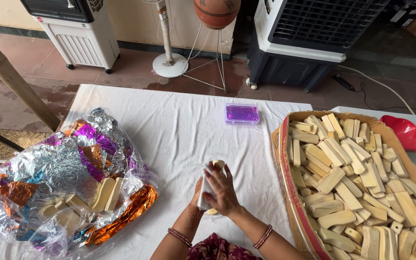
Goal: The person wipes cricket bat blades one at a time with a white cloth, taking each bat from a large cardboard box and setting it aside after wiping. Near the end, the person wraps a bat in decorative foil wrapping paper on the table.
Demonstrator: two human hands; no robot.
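Both hands meet at lower centre of the frame: the right hand (224,188) closes over a pale wooden block wrapped in white cloth (208,185), the left hand (197,195) cupping it underneath. A cardboard box of pale wooden pieces (357,180) fills the right; crinkled silver foil sheeting (58,168) lies left.

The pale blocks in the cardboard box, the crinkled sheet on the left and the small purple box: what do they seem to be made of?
Pale tan blocks in the cardboard box: probably raw wood, matt, with faint grain and rough-cut ends.
Crinkled silver, purple and orange sheet: likely metallised plastic film, since it is glossy, mirror-like and sharply creased.
Small purple box: seemingly hard translucent plastic, because its clear rim lets light through.
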